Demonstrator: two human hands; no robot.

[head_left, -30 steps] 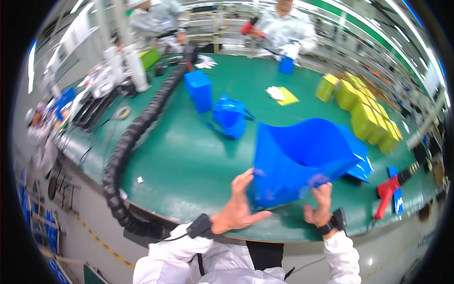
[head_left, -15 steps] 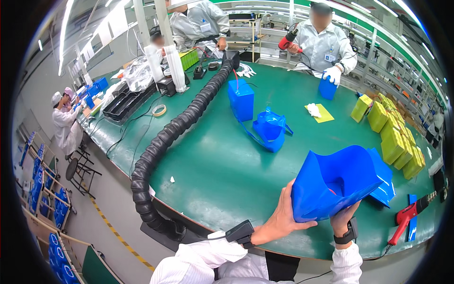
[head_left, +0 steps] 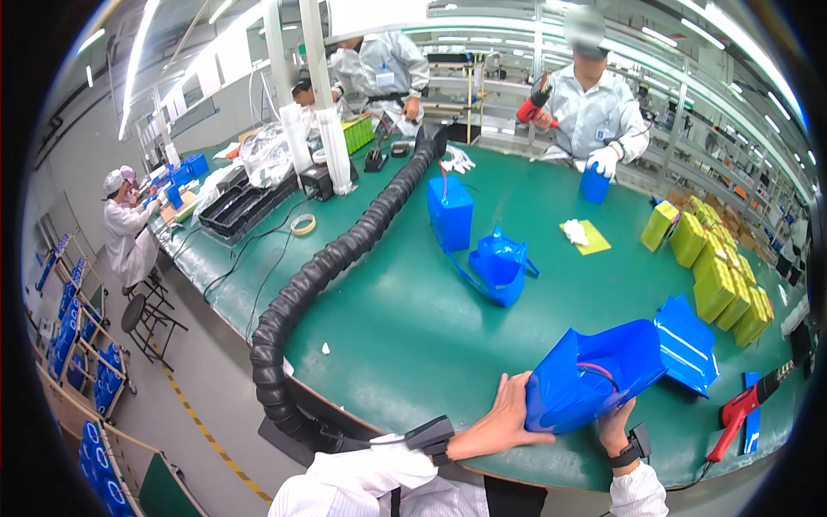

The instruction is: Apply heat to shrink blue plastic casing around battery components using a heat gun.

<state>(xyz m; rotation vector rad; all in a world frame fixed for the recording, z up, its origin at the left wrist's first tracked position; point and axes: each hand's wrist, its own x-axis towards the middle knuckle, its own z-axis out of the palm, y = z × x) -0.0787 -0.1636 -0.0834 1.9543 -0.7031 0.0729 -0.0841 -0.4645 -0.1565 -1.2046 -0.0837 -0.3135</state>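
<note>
A large blue plastic sleeve (head_left: 564, 396) with a flared open top sits between my hands at the bench's near edge. A red wire (head_left: 596, 370) shows inside it. My left hand (head_left: 504, 418) presses against the sleeve's left side, thumb along the bottom. My right hand (head_left: 615, 428) grips its lower right side, with some fingers hidden behind the plastic. Just beyond on the right lie flat folded blue sheets (head_left: 687, 345). A red heat gun (head_left: 743, 414) rests at the far right on a blue strip.
A thick black corrugated hose (head_left: 323, 280) crosses the green bench (head_left: 388, 336). Ahead stand a blue-wrapped block (head_left: 450, 215) and a crumpled blue wrap (head_left: 500, 269). Yellow-green packs (head_left: 715, 267) are stacked right. Opposite, a person (head_left: 594, 103) holds a heat gun and a blue block.
The sleeve and both hands have come down nearer the bench's edge, slightly left. The sleeve has tilted, showing more of the red wire. The view has shifted a little.
</note>
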